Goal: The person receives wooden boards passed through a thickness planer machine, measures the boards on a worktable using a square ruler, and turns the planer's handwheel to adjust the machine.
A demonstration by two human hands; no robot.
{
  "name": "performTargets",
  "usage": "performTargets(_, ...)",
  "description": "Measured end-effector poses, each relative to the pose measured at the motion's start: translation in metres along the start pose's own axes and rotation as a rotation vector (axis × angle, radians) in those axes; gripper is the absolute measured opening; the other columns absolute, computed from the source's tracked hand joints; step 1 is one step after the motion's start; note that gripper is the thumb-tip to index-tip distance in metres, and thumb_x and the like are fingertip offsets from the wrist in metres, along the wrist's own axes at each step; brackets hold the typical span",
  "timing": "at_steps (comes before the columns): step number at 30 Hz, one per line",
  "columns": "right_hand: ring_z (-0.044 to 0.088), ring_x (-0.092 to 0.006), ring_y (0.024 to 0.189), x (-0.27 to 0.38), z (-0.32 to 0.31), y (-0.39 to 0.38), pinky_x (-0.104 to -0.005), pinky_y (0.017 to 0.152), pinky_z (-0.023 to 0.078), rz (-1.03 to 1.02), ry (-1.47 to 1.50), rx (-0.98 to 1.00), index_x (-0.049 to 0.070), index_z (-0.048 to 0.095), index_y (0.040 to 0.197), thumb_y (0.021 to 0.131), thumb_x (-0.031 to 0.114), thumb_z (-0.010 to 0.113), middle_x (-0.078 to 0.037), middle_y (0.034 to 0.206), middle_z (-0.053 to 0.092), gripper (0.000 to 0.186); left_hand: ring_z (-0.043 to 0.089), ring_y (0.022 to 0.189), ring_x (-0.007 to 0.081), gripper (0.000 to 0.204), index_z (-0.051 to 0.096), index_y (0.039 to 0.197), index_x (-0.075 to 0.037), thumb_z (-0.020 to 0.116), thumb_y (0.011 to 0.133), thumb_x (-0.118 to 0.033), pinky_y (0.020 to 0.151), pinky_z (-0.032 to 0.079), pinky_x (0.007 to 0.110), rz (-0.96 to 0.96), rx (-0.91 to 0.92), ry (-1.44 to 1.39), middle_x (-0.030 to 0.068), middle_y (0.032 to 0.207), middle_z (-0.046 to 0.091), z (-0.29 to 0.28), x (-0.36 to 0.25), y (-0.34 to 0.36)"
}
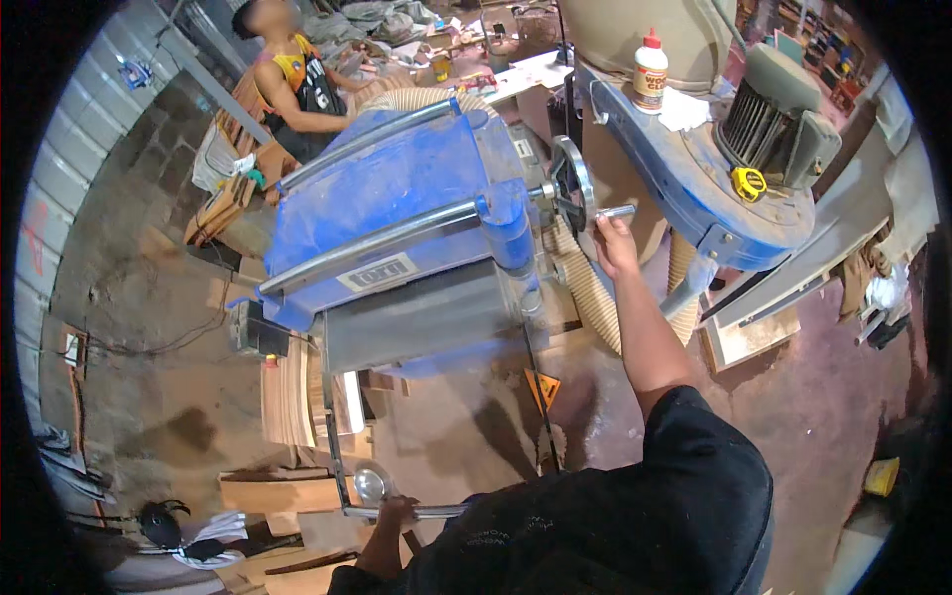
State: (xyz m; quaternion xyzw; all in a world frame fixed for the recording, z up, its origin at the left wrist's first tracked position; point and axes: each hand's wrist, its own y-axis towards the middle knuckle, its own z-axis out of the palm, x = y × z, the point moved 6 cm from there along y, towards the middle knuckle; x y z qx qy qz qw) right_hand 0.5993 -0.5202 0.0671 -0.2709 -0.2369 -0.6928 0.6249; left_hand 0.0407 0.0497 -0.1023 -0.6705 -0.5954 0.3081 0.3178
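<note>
A blue planer-like machine [377, 178] with two steel bars across its top stands before me. On its right side is a metal handwheel [572, 183]. My right hand [617, 243] is closed on the wheel's crank handle [620, 210], its arm stretched forward. Low and near my body, my left hand [399, 510] is closed on a steel roller bar [436, 512] at the front end of the machine's extension frame. Part of that hand's fingers is hard to make out. A round metal disc [370, 485] sits just beside it. The machine's dark flat bed [416, 315] lies between.
A ribbed hose [585, 288] runs below the wheel. On the blue housing [684, 169] at right stand a glue bottle [650, 74], a yellow tape measure [749, 183] and a motor [769, 124]. Boards [288, 397] lie at left. Another person [297, 84] stands behind the machine.
</note>
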Motion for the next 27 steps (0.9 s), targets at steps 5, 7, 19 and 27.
performTargets(5,0.055,-0.0091,0.086,0.006,-0.016,0.004,-0.0244,0.082,0.043,-0.029,-0.043,0.014,0.007,0.058,0.111,0.090,0.011,0.062,-0.001,0.097,0.062,0.021,0.061,0.106,0.0279,0.054,0.061,0.120,-0.025,0.070,0.068,-0.041,0.091,0.047,0.048,0.010,0.049,0.026,0.0086,0.113,0.064,0.006,0.005,0.018)
performTargets(7,0.055,-0.0092,0.088,0.008,-0.014,0.001,-0.0242,0.083,0.042,0.000,-0.045,0.003,0.007,0.056,0.118,0.090,0.010,0.062,0.000,0.101,0.061,0.029,0.062,0.104,0.0294,0.053,0.063,0.116,-0.024,0.072,0.067,-0.042,0.090,0.048,0.046,0.129,-0.040,-0.078,0.0090,0.109,0.066,0.018,0.005,0.022)
performTargets(19,0.061,-0.0187,0.088,-0.001,-0.064,0.028,-0.0335,0.083,0.051,0.036,-0.154,0.003,0.006,0.056,0.103,0.090,0.017,0.063,-0.007,0.096,0.064,0.019,0.066,0.086,0.0291,0.021,0.072,0.086,-0.020,0.068,0.068,-0.030,0.083,0.045,0.049,-0.205,-0.014,-0.095,0.0060,0.088,0.070,-0.033,-0.025,0.011)
performTargets(27,0.057,-0.0243,0.102,-0.001,-0.042,0.030,-0.0363,0.093,0.048,0.093,-0.121,0.013,0.002,0.053,0.115,0.091,0.018,0.061,-0.012,0.112,0.060,0.030,0.065,0.088,0.0255,0.016,0.070,0.083,-0.019,0.057,0.081,-0.027,0.081,0.043,0.041,-0.371,-0.207,-0.080,0.0061,0.086,0.069,-0.050,-0.054,-0.026)
